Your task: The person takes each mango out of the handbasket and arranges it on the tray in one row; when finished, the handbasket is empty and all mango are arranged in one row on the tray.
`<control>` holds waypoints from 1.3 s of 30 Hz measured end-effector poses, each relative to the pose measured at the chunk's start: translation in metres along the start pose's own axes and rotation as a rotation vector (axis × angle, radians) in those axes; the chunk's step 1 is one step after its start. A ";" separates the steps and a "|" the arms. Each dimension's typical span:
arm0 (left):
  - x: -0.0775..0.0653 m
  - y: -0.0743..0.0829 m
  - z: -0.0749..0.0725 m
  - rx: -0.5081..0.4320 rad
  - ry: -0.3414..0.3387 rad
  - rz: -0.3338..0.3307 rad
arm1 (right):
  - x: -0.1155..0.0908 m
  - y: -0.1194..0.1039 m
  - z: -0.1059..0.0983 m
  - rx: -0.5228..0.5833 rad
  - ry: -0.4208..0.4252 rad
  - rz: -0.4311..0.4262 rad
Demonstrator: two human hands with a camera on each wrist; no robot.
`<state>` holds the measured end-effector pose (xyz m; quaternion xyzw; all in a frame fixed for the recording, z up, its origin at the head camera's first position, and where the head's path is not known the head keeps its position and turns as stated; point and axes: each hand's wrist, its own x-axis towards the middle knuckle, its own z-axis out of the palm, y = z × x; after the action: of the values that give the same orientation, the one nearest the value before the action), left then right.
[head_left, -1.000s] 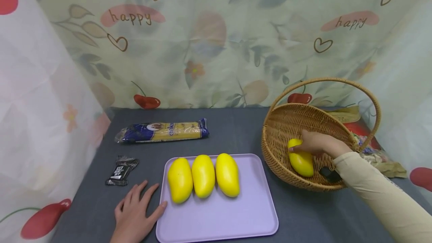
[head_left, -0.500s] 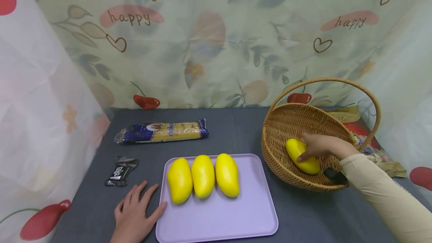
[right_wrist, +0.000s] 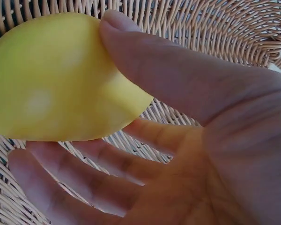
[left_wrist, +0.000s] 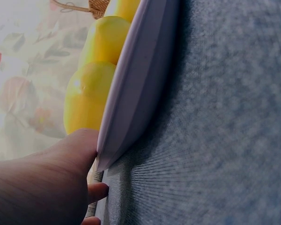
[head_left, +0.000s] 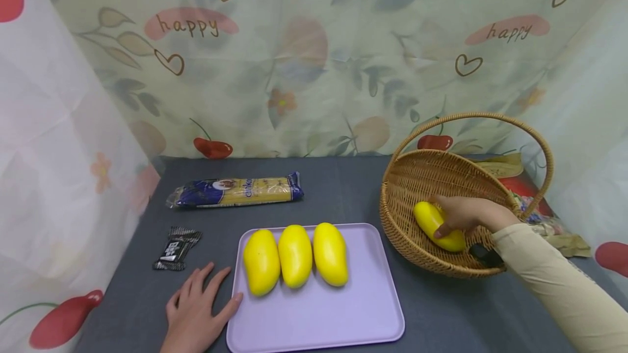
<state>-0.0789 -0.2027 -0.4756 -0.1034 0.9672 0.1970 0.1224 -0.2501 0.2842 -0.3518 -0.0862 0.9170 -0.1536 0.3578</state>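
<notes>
Inside the wicker basket (head_left: 422,170), my right hand (head_left: 471,214) holds a yellow mango (head_left: 428,219). In the right wrist view the thumb (right_wrist: 145,51) lies over the mango (right_wrist: 56,79) and the other fingers curve along its opposite side, close to the woven wall. My left hand (head_left: 198,309) rests on the table with fingers spread, its thumb at the left rim of a lilac tray (head_left: 319,320). Three mangoes stand in a row on the tray: a left one (head_left: 262,263), a middle one (head_left: 295,256) and a right one (head_left: 331,255).
A pack of spaghetti (head_left: 240,192) lies behind the tray. Left of the tray is a small black wrapped packet (head_left: 174,248). Bags (head_left: 564,236) sit partly hidden behind the basket, whose tall handle (head_left: 471,116) arches above it. A patterned curtain (head_left: 314,70) closes off the back.
My right hand has shifted its thumb onto the mango's side, and the mango has turned to lie more slanted in the basket. The left hand and tray have stayed put.
</notes>
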 end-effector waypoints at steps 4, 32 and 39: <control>0.000 0.000 0.000 -0.003 -0.006 0.000 | -0.001 0.000 -0.002 -0.053 0.040 -0.040; 0.000 0.000 -0.001 -0.017 -0.011 0.005 | -0.071 -0.041 -0.001 -0.264 0.443 -0.202; 0.000 -0.001 -0.001 -0.023 -0.014 0.000 | -0.088 -0.055 0.010 -0.271 0.500 -0.222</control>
<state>-0.0788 -0.2035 -0.4751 -0.1035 0.9640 0.2090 0.1280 -0.1766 0.2541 -0.2848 -0.1923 0.9738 -0.0844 0.0870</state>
